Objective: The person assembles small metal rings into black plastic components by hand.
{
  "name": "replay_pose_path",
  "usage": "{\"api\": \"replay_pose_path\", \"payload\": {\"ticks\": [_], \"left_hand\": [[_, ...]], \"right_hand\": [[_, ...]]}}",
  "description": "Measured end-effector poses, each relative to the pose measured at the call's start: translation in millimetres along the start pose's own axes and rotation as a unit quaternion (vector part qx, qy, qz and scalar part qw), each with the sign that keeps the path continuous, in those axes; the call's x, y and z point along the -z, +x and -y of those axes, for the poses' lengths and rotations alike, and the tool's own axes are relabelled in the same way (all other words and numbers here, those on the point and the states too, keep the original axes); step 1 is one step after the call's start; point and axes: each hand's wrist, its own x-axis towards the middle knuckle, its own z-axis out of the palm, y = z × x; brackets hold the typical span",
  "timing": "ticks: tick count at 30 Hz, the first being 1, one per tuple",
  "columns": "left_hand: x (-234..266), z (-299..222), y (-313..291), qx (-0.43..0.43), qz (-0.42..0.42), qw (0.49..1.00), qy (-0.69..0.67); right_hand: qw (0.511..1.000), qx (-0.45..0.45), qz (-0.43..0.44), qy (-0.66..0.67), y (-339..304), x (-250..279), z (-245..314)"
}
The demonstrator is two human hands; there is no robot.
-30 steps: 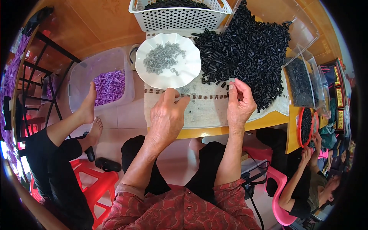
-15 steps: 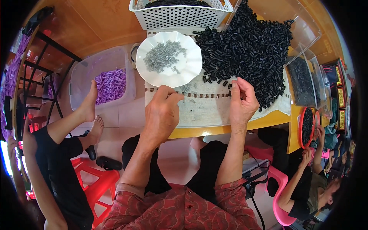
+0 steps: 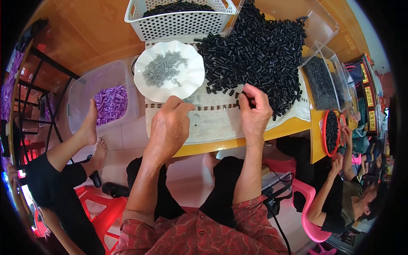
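On the pale cloth (image 3: 208, 129) which covers the yellow table (image 3: 212, 147), black tubular pieces (image 3: 259, 55) form a wide heap, with their long axes pointing in many directions. They are short, dark and slightly shiny, and several lie loose at the near edge. To their left, small clear pieces (image 3: 163, 70), also mixed in direction, lie in a white scalloped plate (image 3: 190, 83). The right hand (image 3: 256, 114) is at the heap's near edge, thumb and forefinger bent toward each other; I cannot tell whether they clamp a piece. The left hand (image 3: 171, 129) is just before the plate, its fingers curled downward; I cannot tell what their tips hold. Behind stands a white perforated basket (image 3: 182, 27); on the tiled floor (image 3: 132, 135), a translucent tub (image 3: 80, 91) contains purple pieces (image 3: 110, 105).
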Motion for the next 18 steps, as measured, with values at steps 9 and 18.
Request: {"api": "replay_pose_path", "payload": {"ticks": [9,18], "left_hand": [[-11,14,-5,0.006,-0.045,0.986,-0.162],[-16,21,-11,0.185,-0.028,0.867,-0.463]], "right_hand": [[0.951,0.212,0.069,-0.215,0,-12,2],[0.982,0.116,0.141,0.051,-17,-25,41]]}}
